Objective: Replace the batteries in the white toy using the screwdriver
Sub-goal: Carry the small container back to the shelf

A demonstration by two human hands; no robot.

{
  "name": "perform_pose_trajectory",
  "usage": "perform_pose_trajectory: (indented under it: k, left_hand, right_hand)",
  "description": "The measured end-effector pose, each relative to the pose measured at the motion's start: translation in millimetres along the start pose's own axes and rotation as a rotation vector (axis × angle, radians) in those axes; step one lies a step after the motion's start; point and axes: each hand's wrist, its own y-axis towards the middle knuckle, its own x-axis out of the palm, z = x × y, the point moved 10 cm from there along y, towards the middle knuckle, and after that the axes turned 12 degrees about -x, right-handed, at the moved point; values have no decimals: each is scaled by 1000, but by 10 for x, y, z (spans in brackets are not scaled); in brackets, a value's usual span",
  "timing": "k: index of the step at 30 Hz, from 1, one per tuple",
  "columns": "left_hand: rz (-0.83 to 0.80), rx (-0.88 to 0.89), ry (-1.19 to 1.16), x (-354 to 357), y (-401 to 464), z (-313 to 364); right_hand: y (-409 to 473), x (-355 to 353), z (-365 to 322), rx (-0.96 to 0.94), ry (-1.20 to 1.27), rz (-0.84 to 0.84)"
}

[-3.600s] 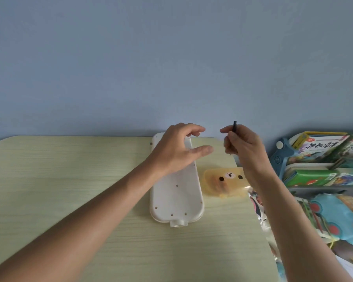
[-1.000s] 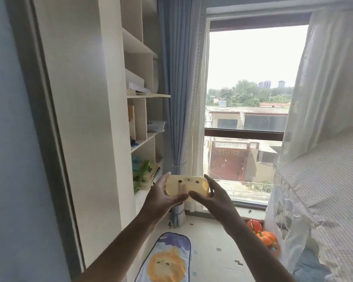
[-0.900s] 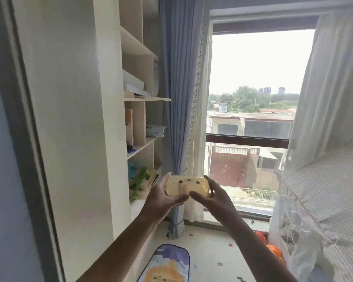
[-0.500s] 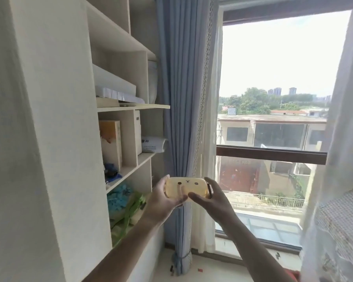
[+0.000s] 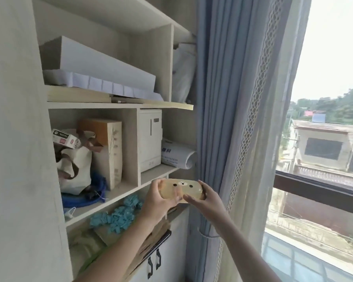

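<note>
Nearest, two bare forearms reaching up from the bottom edge. Below the yellow case (image 5: pixel 181 190): white cabinet doors with dark handles (image 5: pixel 153 261). Left of the case and beyond it: a pale wooden shelf unit (image 5: pixel 118 104) with open compartments. Just left of and below the case: a heap of blue bits (image 5: pixel 116 216) on a lower shelf. Further left and higher: a cream tote bag (image 5: pixel 75 169), a blue cord (image 5: pixel 80 200), a tall carton (image 5: pixel 108 151), a white box (image 5: pixel 150 139) and a rolled printed sheet (image 5: pixel 177 155). Above those, a long white box (image 5: pixel 102 72) lying slanted. Right of the case: a blue curtain (image 5: pixel 216 98), a sheer lace-edged curtain (image 5: pixel 259 119), then a window (image 5: pixel 324 180) with rooftops and trees outside.

Held in mid-air in front of the shelf unit: the case, translucent yellow, rounded, with a bear face on top. Left hand (image 5: pixel 157 204) gripping its left end, thumb laid across the front; right hand (image 5: pixel 206 202) clasping its right end, fingers (image 5: pixel 204 192) curled round it. White toy and screwdriver out of view.
</note>
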Motion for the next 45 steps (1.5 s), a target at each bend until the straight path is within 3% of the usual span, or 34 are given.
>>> perform_pose_trajectory:
  k: [12,20,28,37,45]
  left_hand:
    - [354,-113,4,-26,1928,-654]
    - [546,-192,95,-47,2552,-840]
    - [774,-326,281,-9,2634,-943]
    - [920,-430,484,-100,2656,-1042]
    - [982,-450,383,-68,2572,-991]
  right_hand:
    - [2256,868,1055,-82,8,-296]
    - [3217,1501,1561,-75,85,-597]
    - [3609,2003,1658,-210,77,-842]
    - [3659,2106,1746,-345,-102,-829]
    - [3606,2013,1712,-436,-159,-683]
